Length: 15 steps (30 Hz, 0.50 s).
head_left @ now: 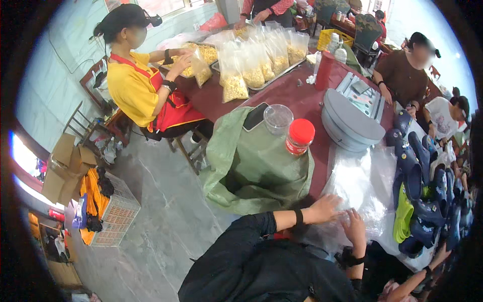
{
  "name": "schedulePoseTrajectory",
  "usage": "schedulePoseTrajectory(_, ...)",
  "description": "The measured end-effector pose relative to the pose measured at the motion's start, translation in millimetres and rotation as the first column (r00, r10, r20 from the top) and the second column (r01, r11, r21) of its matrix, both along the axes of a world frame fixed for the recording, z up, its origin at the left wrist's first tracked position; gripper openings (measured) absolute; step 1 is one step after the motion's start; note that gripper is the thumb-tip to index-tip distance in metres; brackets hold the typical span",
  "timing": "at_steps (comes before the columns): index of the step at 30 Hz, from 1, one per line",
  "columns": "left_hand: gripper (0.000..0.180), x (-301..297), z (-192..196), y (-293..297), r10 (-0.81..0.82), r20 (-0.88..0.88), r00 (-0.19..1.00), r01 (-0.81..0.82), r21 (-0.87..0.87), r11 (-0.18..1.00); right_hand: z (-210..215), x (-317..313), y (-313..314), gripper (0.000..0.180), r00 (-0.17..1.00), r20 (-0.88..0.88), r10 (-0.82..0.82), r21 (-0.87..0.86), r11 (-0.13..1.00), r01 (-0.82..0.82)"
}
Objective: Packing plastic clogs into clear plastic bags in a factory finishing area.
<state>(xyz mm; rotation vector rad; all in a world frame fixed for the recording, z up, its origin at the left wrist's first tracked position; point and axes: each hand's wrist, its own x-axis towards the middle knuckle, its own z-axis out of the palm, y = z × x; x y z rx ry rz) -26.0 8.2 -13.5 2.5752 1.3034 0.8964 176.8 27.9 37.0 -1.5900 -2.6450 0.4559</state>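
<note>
Clear plastic bags lie stacked at the table's near side, in front of me. My left hand is bent over the near part of the stack, its fingers closed on a clear plastic bag. Close beside it, my right hand comes up from below with curled fingertips on the same thin film. Glare on the plastic blurs where one bag ends and another begins. Both wrists wear dark bands.
Left of my hands, a green woven sack carries a phone, a clear tub and a red-lidded jar. A grey case stands beyond the bags. Dark clogs crowd the right. A person in yellow handles filled bags.
</note>
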Motion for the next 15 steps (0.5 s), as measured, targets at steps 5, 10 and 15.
schedulePoseTrajectory(5,0.039,-1,-27,1,0.088,-0.026,0.996,-0.088,0.021,0.996,-5,-8,-3,0.06,1.0,-0.005,0.014,-0.012,1.0,-0.014)
schedulePoseTrajectory(10,0.049,2,-21,6,0.066,-0.242,0.968,-0.071,-0.012,0.997,3,-11,-2,0.056,1.0,-0.022,0.008,0.016,1.0,-0.007)
schedulePoseTrajectory(15,0.051,-4,1,2,0.076,-0.185,0.98,-0.081,-0.021,0.996,-15,-12,-2,0.05,1.0,0.004,0.003,0.101,0.995,-0.003)
